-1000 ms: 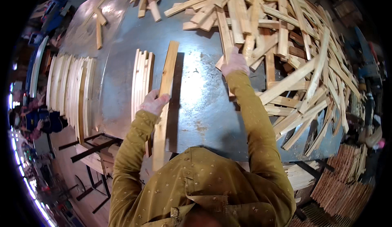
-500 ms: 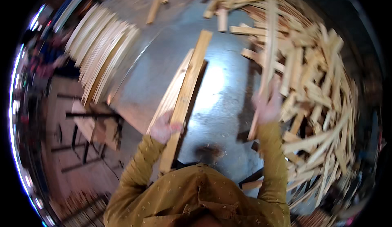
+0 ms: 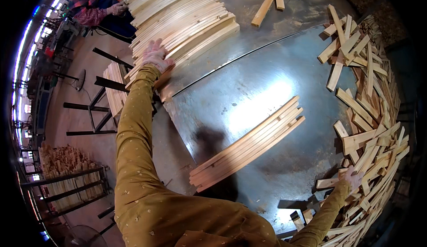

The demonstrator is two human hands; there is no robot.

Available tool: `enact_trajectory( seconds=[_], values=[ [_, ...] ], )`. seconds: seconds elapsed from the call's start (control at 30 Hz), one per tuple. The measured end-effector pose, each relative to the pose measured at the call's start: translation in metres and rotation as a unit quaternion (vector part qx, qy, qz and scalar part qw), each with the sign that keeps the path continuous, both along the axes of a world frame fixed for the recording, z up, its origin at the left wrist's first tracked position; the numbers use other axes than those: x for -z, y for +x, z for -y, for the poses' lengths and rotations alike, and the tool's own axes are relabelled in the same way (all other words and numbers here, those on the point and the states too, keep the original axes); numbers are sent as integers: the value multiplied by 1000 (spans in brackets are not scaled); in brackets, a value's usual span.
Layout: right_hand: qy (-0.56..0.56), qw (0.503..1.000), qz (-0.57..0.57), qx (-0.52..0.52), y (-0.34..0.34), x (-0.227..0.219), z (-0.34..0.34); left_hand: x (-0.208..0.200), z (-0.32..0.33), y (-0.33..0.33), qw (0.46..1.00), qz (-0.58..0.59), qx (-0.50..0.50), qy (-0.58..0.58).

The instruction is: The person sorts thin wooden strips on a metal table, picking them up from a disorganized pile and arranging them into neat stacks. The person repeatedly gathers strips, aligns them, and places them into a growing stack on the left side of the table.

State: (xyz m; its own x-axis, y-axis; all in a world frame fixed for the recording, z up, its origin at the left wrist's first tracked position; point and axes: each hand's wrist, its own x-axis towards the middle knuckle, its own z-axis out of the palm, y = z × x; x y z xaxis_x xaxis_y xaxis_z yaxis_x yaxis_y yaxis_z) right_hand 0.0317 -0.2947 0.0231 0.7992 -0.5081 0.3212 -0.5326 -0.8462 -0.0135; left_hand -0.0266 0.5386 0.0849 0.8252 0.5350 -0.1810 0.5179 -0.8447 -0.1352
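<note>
My left hand [image 3: 155, 56], in a pale glove, lies with its fingers spread on the near left end of a wide row of light wooden strips [image 3: 182, 20]. Over at the right, my right hand [image 3: 352, 179] reaches into a big loose heap of short wooden pieces [image 3: 378, 144]. Its fingers blend into the wood, so I cannot tell whether it grips a piece. Between my arms, a small bundle of wooden strips [image 3: 249, 144] lies side by side on the metal tabletop [image 3: 262, 78].
Another person's gloved hand [image 3: 116, 9] is at the far left end of the strip row. A few loose sticks [image 3: 264, 7] lie at the back. Left of the table stand a black metal frame [image 3: 100, 109] and a rack of upright wood pieces [image 3: 71, 180].
The view has swung left. My left hand has left the bundle on the table and now rests on the strip row. The long strip at my right hand is no longer distinguishable there.
</note>
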Motion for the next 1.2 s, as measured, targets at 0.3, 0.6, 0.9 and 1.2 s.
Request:
enact_trajectory(
  seconds=[0.3,0.6,0.9,1.2],
  values=[
    [-118,948,-294,-32,71,-31,-41,70,-42,17,953,295,28,-68],
    [440,884,-53,149,-18,-56,-25,28,371,-49,603,-1,84,-793],
    [914,394,31,93,-259,37,-129,89,580,-76,463,-158,-41,-871],
    [758,649,27,58,-308,58,-125,121,554,-135,749,14,-4,-662]
  ],
)
